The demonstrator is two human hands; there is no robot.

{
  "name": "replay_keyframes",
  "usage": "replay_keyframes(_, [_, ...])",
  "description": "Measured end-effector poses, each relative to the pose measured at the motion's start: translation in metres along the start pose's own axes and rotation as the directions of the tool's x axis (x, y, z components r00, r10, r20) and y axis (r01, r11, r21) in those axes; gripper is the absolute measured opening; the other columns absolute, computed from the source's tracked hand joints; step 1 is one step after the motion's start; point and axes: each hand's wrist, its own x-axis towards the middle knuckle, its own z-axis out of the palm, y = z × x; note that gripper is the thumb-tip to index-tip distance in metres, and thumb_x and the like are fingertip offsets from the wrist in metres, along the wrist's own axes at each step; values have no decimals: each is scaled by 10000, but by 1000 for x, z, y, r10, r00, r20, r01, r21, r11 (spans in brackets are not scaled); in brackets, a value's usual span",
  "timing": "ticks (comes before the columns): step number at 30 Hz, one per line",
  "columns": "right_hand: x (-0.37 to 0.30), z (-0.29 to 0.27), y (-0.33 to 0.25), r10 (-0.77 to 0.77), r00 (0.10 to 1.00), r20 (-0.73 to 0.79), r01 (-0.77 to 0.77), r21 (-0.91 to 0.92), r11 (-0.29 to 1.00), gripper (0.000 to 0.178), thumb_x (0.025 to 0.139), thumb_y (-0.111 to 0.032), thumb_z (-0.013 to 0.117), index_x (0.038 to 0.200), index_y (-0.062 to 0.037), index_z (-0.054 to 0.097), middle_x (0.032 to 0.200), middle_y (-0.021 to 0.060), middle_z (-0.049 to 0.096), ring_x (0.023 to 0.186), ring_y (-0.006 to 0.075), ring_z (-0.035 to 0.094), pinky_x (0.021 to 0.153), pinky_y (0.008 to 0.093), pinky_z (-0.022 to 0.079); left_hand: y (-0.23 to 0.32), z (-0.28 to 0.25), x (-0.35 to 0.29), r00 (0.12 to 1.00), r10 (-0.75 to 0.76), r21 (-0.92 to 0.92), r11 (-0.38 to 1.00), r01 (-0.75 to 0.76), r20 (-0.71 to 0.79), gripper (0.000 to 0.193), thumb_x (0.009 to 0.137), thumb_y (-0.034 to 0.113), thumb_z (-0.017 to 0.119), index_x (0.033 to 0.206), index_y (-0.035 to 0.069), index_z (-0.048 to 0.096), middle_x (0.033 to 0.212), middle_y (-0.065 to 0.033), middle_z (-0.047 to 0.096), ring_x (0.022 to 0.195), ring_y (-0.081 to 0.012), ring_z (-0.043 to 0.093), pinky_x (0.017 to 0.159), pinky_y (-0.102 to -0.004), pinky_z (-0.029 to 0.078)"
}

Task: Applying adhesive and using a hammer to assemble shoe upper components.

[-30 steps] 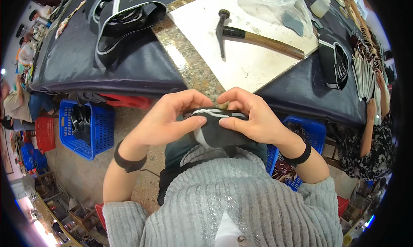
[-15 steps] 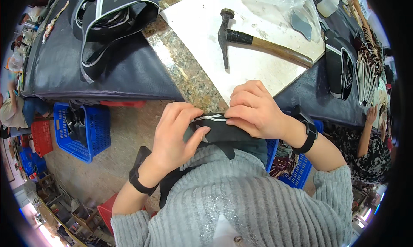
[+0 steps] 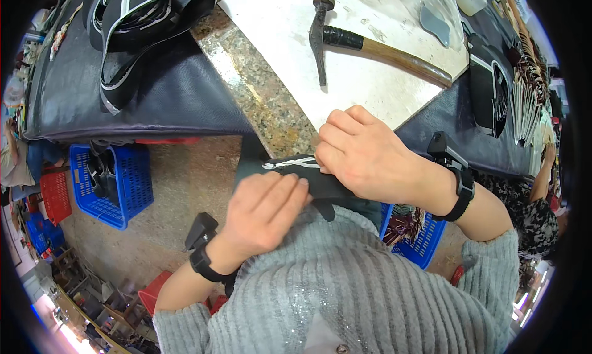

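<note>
A black piece of material [image 3: 330,185] with white strips along its upper edge lies at the granite slab's near corner, close to my lap. My right hand [image 3: 365,156] is closed, fingers bent down over the piece's upper edge at the end of the white strips. On the piece's lower left, my left hand [image 3: 262,211] is curled with its fingertips pressed on the black material; its thumb is hidden. Beyond the hands, a hammer [image 3: 385,59] with a wooden handle rests on a white board [image 3: 290,52].
The board overlaps a granite slab [image 3: 246,76] on a dark padded table [image 3: 179,89]. Black strips with white edging [image 3: 132,39] are coiled at left, another bundle [image 3: 487,89] at right. Blue baskets [image 3: 140,184] stand below the table. A person's arm [image 3: 542,172] shows at far right.
My left hand has turned over and slid lower, from pinching the piece's left end to curling over its front. The right hand has rolled over the upper edge, knuckles up.
</note>
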Motion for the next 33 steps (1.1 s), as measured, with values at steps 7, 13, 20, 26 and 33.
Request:
replay_keyframes(7, [1, -12, 4, -20, 1000, 21, 20, 25, 999, 138, 712, -158, 567, 776, -39, 593, 799, 53, 540, 834, 205, 511, 748, 314, 403, 11, 5, 5, 999, -37, 81, 996, 38, -11, 276, 727, 147, 736, 948, -8, 674, 971, -122, 644, 872, -235, 623, 706, -341, 499])
replay_keyframes(13, [-4, 0, 2, -84, 996, -30, 81, -76, 994, 138, 720, -165, 561, 778, -42, 585, 808, 42, 532, 833, 191, 510, 736, 305, 399, 12, 8, 4, 996, -88, 59, 994, 89, -15, 275, 739, 147, 726, 959, -7, 667, 1024, -128, 640, 882, -247, 614, 715, -344, 508])
replay_keyframes(20, [-10, 2, 3, -73, 995, -64, 69, -61, 996, 112, 732, -172, 556, 768, -67, 571, 794, 31, 512, 815, 185, 505, 723, 304, 397, 10, 6, 8, 995, -74, 92, 993, 68, 70, 321, 761, 154, 703, 1028, -16, 653, 1086, -131, 633, 897, -241, 589, 741, -350, 508])
replay_keyframes(26, [-36, 4, -9, -68, 989, -128, 61, -55, 997, 266, 754, -158, 588, 1005, -102, 655, 867, 2, 559, 953, 171, 570, 866, 343, 431, 15, -3, 19, 980, -117, 76, 991, 106, 160, 385, 739, 156, 722, 1082, -4, 648, 1043, -104, 631, 909, -226, 567, 773, -358, 479])
replay_keyframes(33, [-37, 6, -3, 43, 993, -114, -37, 57, 998, 313, 715, -138, 626, 1022, -159, 686, 854, -14, 545, 946, 165, 569, 864, 354, 410, -10, -4, 40, 962, -245, -104, 960, 258, 122, 319, 700, 82, 750, 1007, 54, 671, 1001, -55, 611, 930, -256, 551, 773, -367, 413])
